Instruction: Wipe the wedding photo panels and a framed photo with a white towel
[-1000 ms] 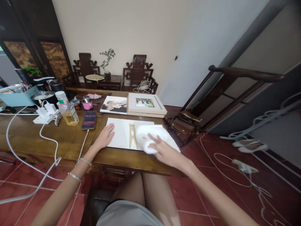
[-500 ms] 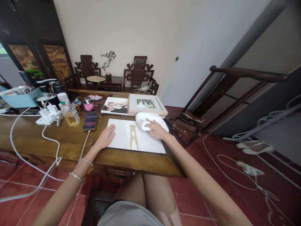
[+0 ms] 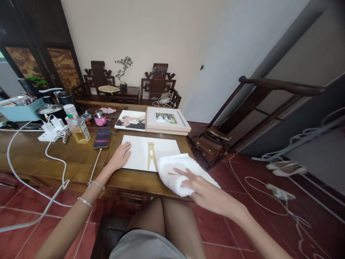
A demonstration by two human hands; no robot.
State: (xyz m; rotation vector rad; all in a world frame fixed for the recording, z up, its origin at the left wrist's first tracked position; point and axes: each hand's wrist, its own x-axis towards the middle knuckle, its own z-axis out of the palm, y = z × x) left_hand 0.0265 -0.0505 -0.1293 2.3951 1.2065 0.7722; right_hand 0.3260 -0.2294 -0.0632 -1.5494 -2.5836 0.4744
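Note:
My left hand [image 3: 120, 155] lies flat on the left edge of a white rectangular board [image 3: 134, 151], fingers stretched out. On the board is a long tan shape [image 3: 151, 149] with two legs and a small face at its top. My right hand [image 3: 198, 185] grips a white fluffy towel [image 3: 172, 167], fingers laid over the top of the cloth; the thumb is partly hidden. The towel covers the board's lower right corner and hangs over the table's front right edge.
Behind the board are a framed picture [image 3: 167, 118] and a photo panel [image 3: 131, 120]. To the left are a charging phone [image 3: 102, 137], a pink cup [image 3: 100, 119], a bottle of yellow liquid [image 3: 78, 127] and a power strip [image 3: 51, 131]. A wooden chair [image 3: 231, 108] stands right.
My right hand has pulled the towel from the board's upper right corner down towards me, to the front right edge. My left hand has stayed in place.

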